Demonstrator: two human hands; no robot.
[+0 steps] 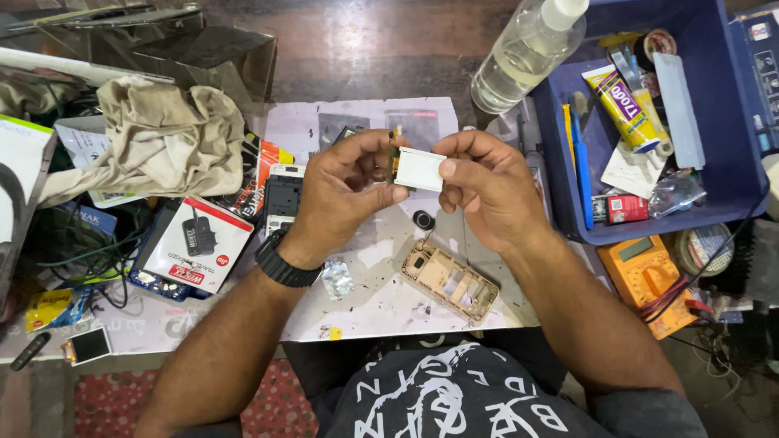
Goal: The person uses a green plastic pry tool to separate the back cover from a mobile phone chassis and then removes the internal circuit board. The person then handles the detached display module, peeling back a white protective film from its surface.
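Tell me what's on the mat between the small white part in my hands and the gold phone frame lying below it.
A small black round piece lies on the mat between the white part and the gold phone frame, seen in the head view.

Left hand [353, 191] and right hand [487, 191] meet, fingers pinched (forearms converging).

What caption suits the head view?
Both hands, left hand and right hand, hold a small white module above an opened phone frame.
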